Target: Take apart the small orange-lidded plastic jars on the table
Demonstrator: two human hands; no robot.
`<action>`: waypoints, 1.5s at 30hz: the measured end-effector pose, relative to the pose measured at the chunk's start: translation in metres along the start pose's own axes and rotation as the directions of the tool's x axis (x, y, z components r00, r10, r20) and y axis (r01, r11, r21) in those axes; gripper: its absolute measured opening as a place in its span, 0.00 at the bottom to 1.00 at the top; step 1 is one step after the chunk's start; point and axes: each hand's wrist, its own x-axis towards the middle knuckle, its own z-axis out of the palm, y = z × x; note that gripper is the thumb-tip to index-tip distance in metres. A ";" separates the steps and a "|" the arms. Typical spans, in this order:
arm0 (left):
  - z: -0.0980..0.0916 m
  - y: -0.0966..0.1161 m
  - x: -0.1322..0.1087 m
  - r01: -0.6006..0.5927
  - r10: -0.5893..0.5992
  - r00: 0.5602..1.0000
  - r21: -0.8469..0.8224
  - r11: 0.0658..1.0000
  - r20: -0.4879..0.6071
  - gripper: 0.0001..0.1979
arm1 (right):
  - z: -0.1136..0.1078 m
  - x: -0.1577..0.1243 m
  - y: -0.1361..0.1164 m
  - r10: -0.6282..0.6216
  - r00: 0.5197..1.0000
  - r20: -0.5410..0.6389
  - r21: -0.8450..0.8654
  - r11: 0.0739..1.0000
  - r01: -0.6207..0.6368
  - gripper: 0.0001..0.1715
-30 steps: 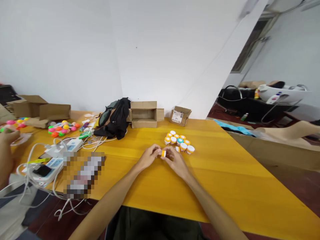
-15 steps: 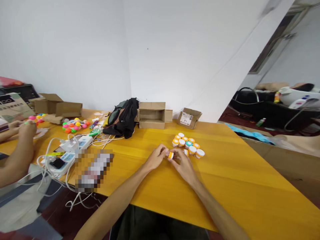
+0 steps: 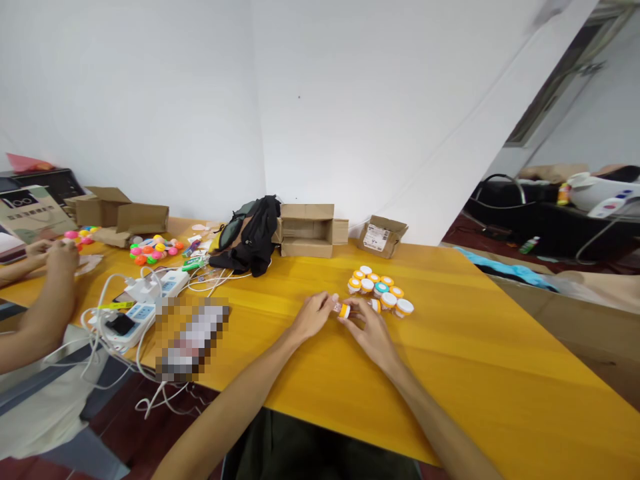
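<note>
Between my two hands is a small clear jar (image 3: pixel 343 311) with an orange and white lid, tipped on its side just over the table. My left hand (image 3: pixel 316 316) is closed on its clear body. The fingers of my right hand (image 3: pixel 367 327) grip it at the lid end. Right behind my right hand stands a cluster of similar small jars (image 3: pixel 383 288), most with white and orange lids and one with a teal lid (image 3: pixel 381 287). One orange-lidded jar (image 3: pixel 375 305) is partly hidden by my right fingers.
Cardboard boxes (image 3: pixel 307 250) and a black backpack (image 3: pixel 255 243) line the wall. To the left lie a power strip (image 3: pixel 143 313) with white cables, a blurred-out phone (image 3: pixel 194 340) and colourful balls (image 3: pixel 155 250). Another person's hands (image 3: pixel 63 257) work at the far left.
The view has shifted slightly, so everything sits a little further right. My hands keep their hold on the jar, and more of its clear body shows now.
</note>
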 end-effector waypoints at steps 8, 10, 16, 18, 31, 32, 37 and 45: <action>-0.002 0.005 -0.001 -0.047 0.047 0.998 -0.015 0.999 0.044 0.13 | -0.001 0.001 0.008 0.036 0.999 0.010 0.006 0.999 -0.036 0.16; -0.001 0.004 0.001 -0.012 0.012 1.000 0.052 0.999 0.001 0.17 | -0.001 0.000 0.009 0.019 1.000 0.009 -0.017 1.000 -0.019 0.15; 0.000 0.002 0.002 0.023 -0.014 0.998 0.135 0.991 -0.063 0.19 | -0.002 -0.001 0.008 -0.018 1.000 0.017 -0.078 0.997 0.020 0.14; -0.001 0.002 0.001 0.000 0.005 0.999 0.107 0.994 -0.048 0.16 | -0.003 -0.001 0.008 -0.013 1.000 0.016 -0.094 0.995 0.014 0.15; -0.004 -0.001 0.004 -0.112 0.113 0.992 0.023 0.993 -0.048 0.05 | -0.011 0.000 0.006 -0.026 0.999 -0.036 -0.309 0.951 0.013 0.13; -0.005 -0.002 0.004 -0.120 0.121 0.991 0.031 0.992 -0.059 0.04 | -0.011 0.000 0.006 -0.021 0.999 -0.044 -0.310 0.951 0.006 0.12; -0.011 -0.004 0.008 -0.115 0.119 0.985 0.045 0.992 -0.123 0.01 | -0.011 0.000 0.006 -0.001 0.997 -0.076 -0.300 0.954 -0.022 0.10; -0.020 -0.006 0.015 -0.118 0.140 0.970 0.120 0.986 -0.197 0.07 | -0.011 0.000 0.004 0.006 0.996 -0.085 -0.284 0.958 -0.029 0.09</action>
